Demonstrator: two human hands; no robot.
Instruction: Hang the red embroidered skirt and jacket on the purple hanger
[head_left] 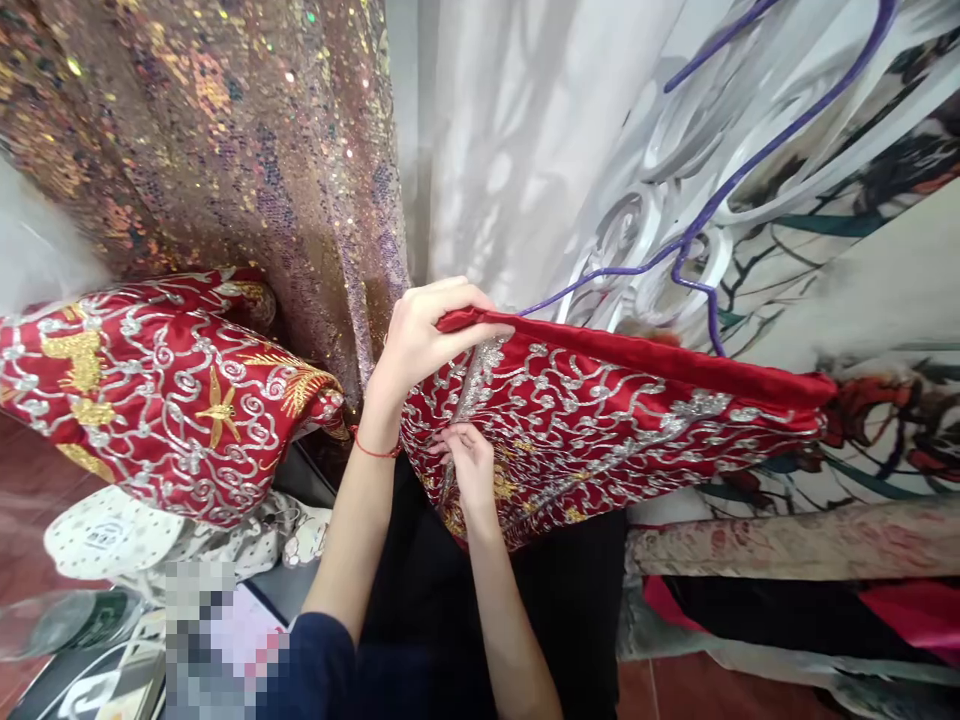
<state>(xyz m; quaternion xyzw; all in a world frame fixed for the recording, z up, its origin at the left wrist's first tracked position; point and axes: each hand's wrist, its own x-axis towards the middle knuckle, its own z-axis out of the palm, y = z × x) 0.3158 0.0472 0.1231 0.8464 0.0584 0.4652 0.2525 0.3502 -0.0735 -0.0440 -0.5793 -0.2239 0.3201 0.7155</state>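
A red skirt (585,410) with silver and gold embroidery stretches from the middle to the right, its plain red waistband (660,362) along the top edge. My left hand (435,325), a red string bracelet at its wrist, grips the waistband's left end between thumb and fingers. Lower down, my right hand (469,460) pinches the embroidered cloth, fingertips pressed together on its surface. Behind the waistband rises a purple hanger (694,235), its lower parts hidden by the skirt. Left of my hands lies a matching red embroidered garment (187,400).
A sequined curtain (247,140) hangs at the back left, a white curtain (510,130) beside it. White scrollwork (630,230) stands behind the hanger. At lower left are a dotted white cap (112,530), a clear bottle (67,620) and a blurred-out screen (217,640).
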